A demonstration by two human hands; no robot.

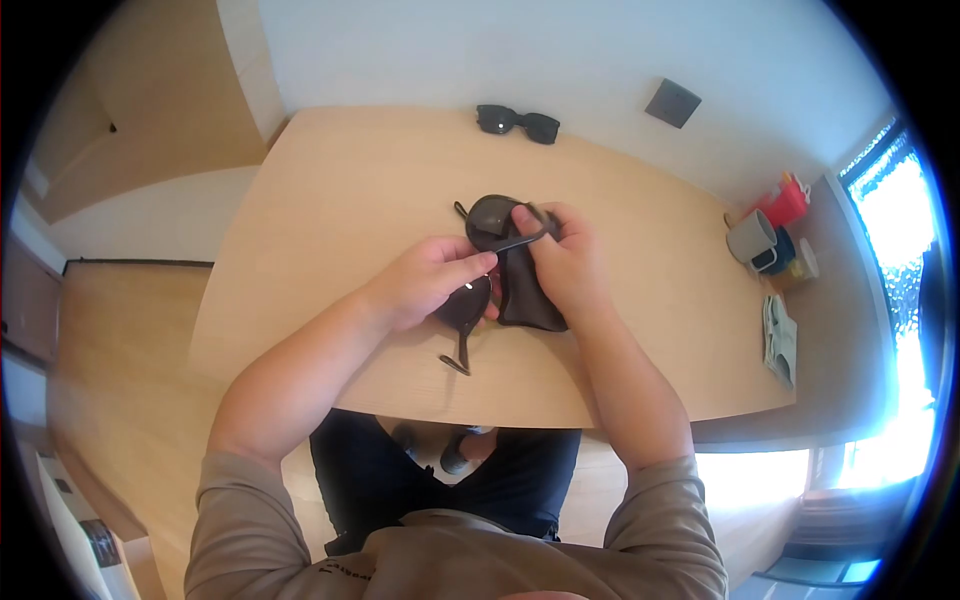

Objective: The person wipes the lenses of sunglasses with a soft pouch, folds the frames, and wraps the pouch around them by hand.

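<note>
A pair of sunglasses with large dark lenses (490, 217) is held tilted above the desk, one lens far and the other near me. My left hand (430, 280) is closed on the middle of the frame, its thumb on top. One temple of the glasses points down toward the desk's front edge. My right hand (568, 255) grips the far lens side, thumb on the lens. A dark brown soft cloth or pouch (530, 297) hangs below the right palm; which of the two it is, I cannot tell. The right fingers are mostly hidden underneath.
Another pair of black sunglasses (517, 124) lies at the back of the light wood desk (330, 200). At the right side stand a grey mug (750, 237), a red item (788, 200) and a folded pale cloth or paper (779, 342). A wall borders the back; a bright window is at right.
</note>
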